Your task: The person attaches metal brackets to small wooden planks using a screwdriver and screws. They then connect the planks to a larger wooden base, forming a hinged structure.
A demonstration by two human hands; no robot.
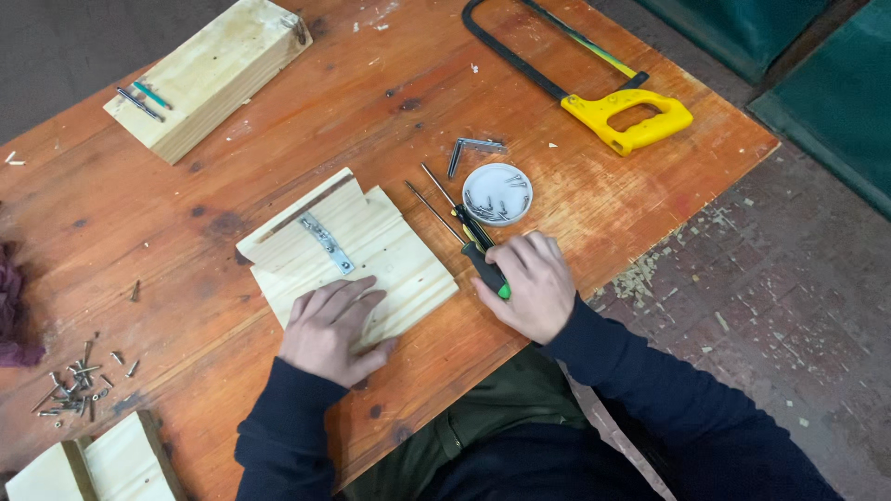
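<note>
Wooden table (594,195), screwdriver (483,260) under right hand (531,286) grip

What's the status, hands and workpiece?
Left hand flat on wood panel. Right hand gripping green-handled screwdriver. Screw dish beside it.

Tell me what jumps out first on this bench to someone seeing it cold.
The yellow-handled saw at the table's far right edge stands out. At centre, the left hand presses flat on pale wooden boards joined by a metal bracket, while the right hand touches a green-handled screwdriver beside a white dish of screws.
</note>
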